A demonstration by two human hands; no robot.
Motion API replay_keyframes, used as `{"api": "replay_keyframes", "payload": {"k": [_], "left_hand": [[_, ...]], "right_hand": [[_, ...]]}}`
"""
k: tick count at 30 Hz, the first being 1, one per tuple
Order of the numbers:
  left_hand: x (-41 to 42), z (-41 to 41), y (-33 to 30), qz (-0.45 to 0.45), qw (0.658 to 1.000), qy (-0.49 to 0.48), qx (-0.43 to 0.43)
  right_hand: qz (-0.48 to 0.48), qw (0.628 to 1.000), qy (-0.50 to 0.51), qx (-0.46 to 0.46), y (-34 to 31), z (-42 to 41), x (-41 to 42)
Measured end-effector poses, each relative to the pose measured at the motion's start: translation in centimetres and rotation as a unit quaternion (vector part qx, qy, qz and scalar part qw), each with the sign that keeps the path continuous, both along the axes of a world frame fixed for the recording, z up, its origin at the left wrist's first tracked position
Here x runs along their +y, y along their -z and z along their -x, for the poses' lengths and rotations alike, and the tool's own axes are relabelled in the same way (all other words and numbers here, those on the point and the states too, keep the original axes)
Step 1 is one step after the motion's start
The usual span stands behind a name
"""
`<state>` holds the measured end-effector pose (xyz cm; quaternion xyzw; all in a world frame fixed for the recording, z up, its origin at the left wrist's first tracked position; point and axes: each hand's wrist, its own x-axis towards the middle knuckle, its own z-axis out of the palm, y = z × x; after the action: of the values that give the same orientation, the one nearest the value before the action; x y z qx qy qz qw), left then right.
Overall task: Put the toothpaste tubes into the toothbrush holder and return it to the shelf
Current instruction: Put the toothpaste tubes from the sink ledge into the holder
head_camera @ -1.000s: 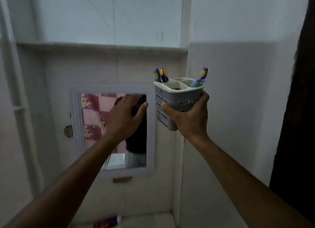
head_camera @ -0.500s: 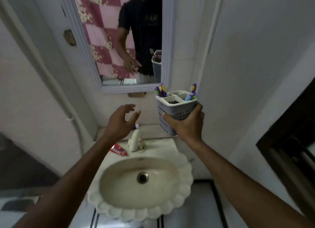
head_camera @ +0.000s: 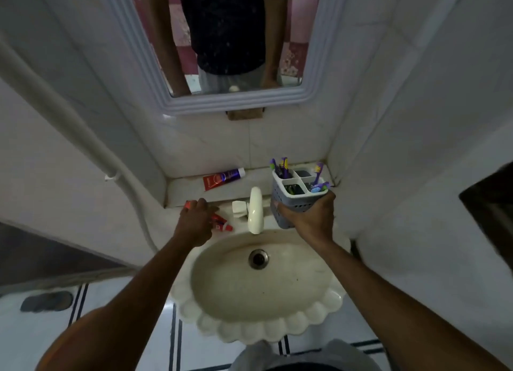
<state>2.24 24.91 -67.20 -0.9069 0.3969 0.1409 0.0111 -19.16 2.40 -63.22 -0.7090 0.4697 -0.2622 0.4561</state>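
My right hand [head_camera: 311, 218] grips a grey perforated toothbrush holder [head_camera: 294, 195] with four compartments, held upright above the right side of the sink rim. Several purple and blue toothbrushes [head_camera: 317, 180] stand in it. My left hand [head_camera: 195, 222] rests on a red toothpaste tube [head_camera: 220, 223] lying on the sink rim left of the tap, fingers curled over it; most of that tube is hidden. A second red-and-purple toothpaste tube [head_camera: 223, 177] lies on the tiled ledge behind the tap.
A cream tap [head_camera: 255, 212] stands between my hands at the back of the scalloped sink [head_camera: 319, 309]. A white-framed mirror [head_camera: 319, 65] hangs above the ledge. Tiled walls close in on both sides, and a white pipe [head_camera: 69, 120] runs down the left wall.
The view has tilted down from the mirror to the sink. My left hand dropped onto the red tube on the rim. The holder came down with my right hand.
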Motion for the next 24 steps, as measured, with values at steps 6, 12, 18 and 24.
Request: {"api": "replay_keyframes", "payload": {"k": [6, 12, 18, 24], "left_hand": [[-1.0, -1.1, 1.8, -0.036, 0.993, 0.066, -0.093], [-0.1, -0.1, 1.1, 0.009, 0.999, -0.043, -0.033], [0.6, 1.0, -2.4, 0.177, 0.956, -0.204, 0.114], [-2.9, 1.2, -10.1, 0.328, 0.906, -0.175, 0.201]], "right_hand": [[-0.015, 1.0, -0.003, -0.013, 3.3, -1.1, 0.0], [-0.027, 0.999, -0.036, 0.012, 5.5, -0.1, 1.4], [-0.036, 0.997, -0.066, 0.028, 5.5, 2.1, 1.8], [-0.048, 0.996, -0.075, 0.019, 3.7, 2.3, 0.9]]}}
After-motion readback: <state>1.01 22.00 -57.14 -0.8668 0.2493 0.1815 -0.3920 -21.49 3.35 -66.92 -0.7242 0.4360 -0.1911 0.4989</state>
